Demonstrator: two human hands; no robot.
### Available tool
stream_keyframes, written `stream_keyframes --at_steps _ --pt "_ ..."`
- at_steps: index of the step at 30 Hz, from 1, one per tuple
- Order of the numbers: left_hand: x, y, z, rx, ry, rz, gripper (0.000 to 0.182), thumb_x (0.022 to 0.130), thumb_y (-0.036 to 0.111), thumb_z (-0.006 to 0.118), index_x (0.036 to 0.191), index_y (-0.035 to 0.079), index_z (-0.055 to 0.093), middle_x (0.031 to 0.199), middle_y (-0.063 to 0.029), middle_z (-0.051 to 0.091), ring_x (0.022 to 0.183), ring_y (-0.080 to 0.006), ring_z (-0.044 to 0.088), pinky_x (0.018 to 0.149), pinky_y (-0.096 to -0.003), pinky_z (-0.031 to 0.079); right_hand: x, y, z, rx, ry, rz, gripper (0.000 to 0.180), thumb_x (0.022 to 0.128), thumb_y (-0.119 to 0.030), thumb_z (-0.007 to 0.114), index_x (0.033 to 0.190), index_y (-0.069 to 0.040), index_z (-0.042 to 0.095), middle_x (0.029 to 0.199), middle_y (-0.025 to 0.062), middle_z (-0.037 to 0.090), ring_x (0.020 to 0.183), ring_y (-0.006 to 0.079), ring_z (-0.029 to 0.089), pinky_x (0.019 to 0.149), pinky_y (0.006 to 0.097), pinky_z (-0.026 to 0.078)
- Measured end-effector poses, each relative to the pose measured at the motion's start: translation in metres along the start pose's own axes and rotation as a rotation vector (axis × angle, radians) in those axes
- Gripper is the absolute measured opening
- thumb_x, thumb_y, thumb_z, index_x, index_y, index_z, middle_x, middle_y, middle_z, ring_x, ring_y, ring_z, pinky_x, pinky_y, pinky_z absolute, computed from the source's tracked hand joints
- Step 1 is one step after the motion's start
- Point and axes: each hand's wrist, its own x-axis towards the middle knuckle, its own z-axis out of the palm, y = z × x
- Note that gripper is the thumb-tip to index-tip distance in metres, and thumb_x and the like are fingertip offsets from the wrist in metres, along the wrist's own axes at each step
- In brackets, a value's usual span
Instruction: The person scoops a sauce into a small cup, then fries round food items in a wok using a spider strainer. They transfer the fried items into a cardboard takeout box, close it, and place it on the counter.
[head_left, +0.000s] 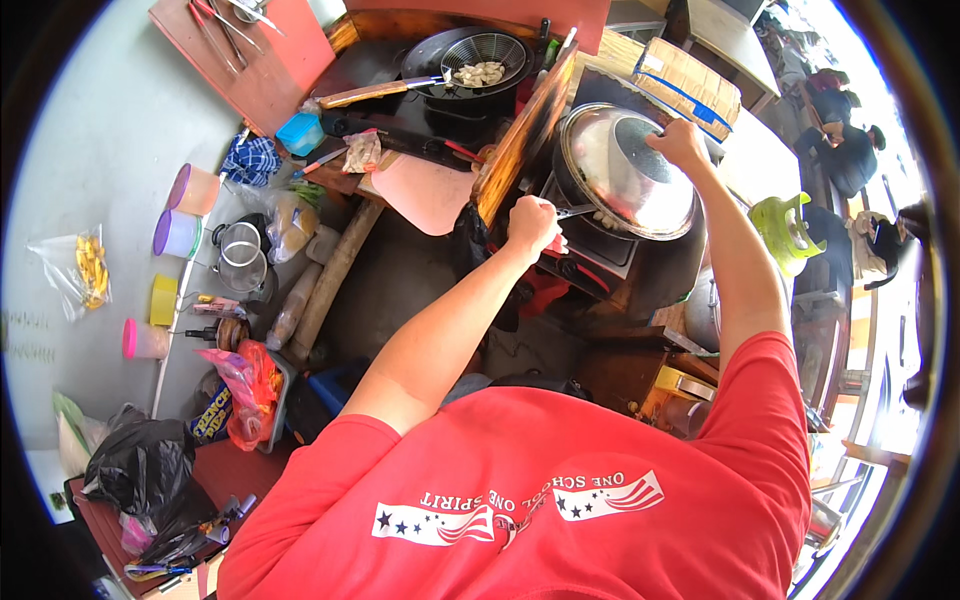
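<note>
My right hand (681, 144) grips the top of a large shiny domed lid (592, 161), probably by its knob, which my fingers hide. The lid covers a dark pan (562, 166) on a gas stove (609, 251). At the lid's near edge a little pale food (609, 220) shows. My left hand (532, 227) is closed around the handle of a metal utensil (576, 211), which runs towards the near rim of the pan. The utensil's far end is hidden under the lid.
A wooden partition (529, 135) separates this stove from another, where a black wok (420, 64) carries a wire strainer (465, 51) of pale pieces. A green gas cylinder (784, 232) stands right; a cardboard box (686, 86) lies behind. Containers and bags (244, 259) hang along the left wall.
</note>
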Motion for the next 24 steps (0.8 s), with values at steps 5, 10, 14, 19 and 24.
stream_keyframes --at_steps 5,10,14,19,24 --pt "-0.024 -0.013 -0.009 0.193 -0.023 0.209 0.023 0.104 0.007 0.051 0.095 -0.010 0.063 0.065 -0.0176 0.066 0.049 -0.0256 0.069 0.045 -0.0403 0.061 0.002 0.000 -0.004 -0.030 -0.043 0.027 0.053 0.074 -0.043 0.079 0.075 0.010 0.073 0.074 0.0273 0.071 0.071 0.0368 0.072 0.075 0.0456 0.059" --pt "-0.038 -0.020 -0.015 0.337 0.049 0.406 0.015 0.107 0.010 0.054 0.109 -0.004 0.057 0.066 -0.0127 0.062 0.047 -0.0203 0.066 0.043 -0.0376 0.059 0.008 0.003 0.011 -0.051 0.019 -0.053 0.057 0.073 -0.044 0.083 0.077 0.013 0.072 0.073 0.0311 0.069 0.073 0.0392 0.073 0.074 0.0476 0.058" --pt "-0.049 -0.024 -0.018 0.468 0.084 0.470 0.014 0.105 0.013 0.058 0.108 -0.001 0.058 0.069 -0.0175 0.066 0.060 -0.0321 0.069 0.053 -0.0450 0.056 0.015 0.004 0.016 -0.074 0.038 -0.084 0.049 0.073 -0.043 0.076 0.068 0.006 0.073 0.062 0.0230 0.066 0.058 0.0331 0.069 0.063 0.0459 0.057" --pt "-0.064 -0.026 -0.016 0.641 0.100 0.774 0.011 0.106 0.010 0.057 0.114 0.002 0.055 0.066 -0.0219 0.064 0.055 -0.0368 0.068 0.050 -0.0458 0.053 0.020 0.007 0.014 -0.045 0.038 -0.069 0.053 0.073 -0.043 0.080 0.070 0.009 0.072 0.060 0.0245 0.065 0.057 0.0328 0.068 0.062 0.0459 0.056" --pt "-0.063 -0.029 -0.011 0.730 0.084 0.589 0.015 0.107 0.016 0.055 0.114 0.002 0.054 0.074 -0.0286 0.067 0.073 -0.0488 0.069 0.064 -0.0590 0.053 0.016 0.009 0.016 -0.061 0.080 -0.076 0.047 0.073 -0.041 0.078 0.065 0.005 0.072 0.055 0.0187 0.063 0.050 0.0279 0.064 0.057 0.0442 0.054"
